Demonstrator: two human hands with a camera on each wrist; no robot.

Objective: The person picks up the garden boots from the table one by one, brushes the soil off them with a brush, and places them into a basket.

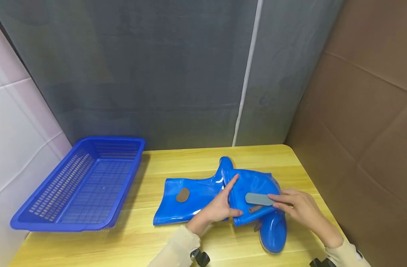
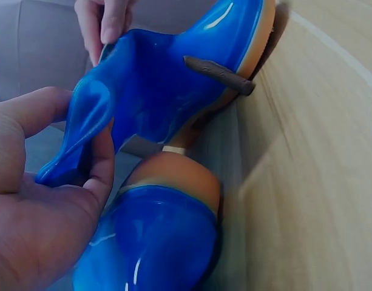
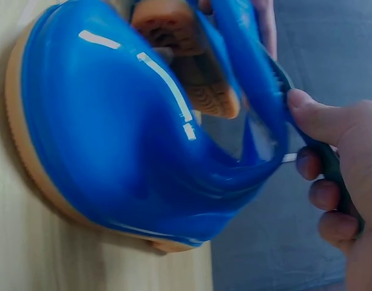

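Observation:
Two glossy blue rain boots with tan soles lie on the table. My left hand [image 1: 220, 205] grips the shaft's top edge of the nearer rain boot [image 1: 253, 180], thumb and fingers on either side of the rim in the left wrist view. My right hand [image 1: 298, 207] holds a grey-green brush [image 1: 257, 199] by its handle, its bristle side against that boot's shaft. Beside the brush a brown strip [image 1: 255, 208] lies on the shaft. Another brown roll [image 2: 219, 74] is on the boot's foot. The other rain boot [image 1: 198, 187], partly hidden, carries a round brown patch [image 1: 182, 195].
A blue plastic basket [image 1: 126, 200] with slotted sides stands at the left of the yellow wood-grain table [image 1: 150, 248]. A grey curtain-like wall [image 1: 156, 74] rises behind the table, and a brown panel [image 1: 363, 111] flanks its right side.

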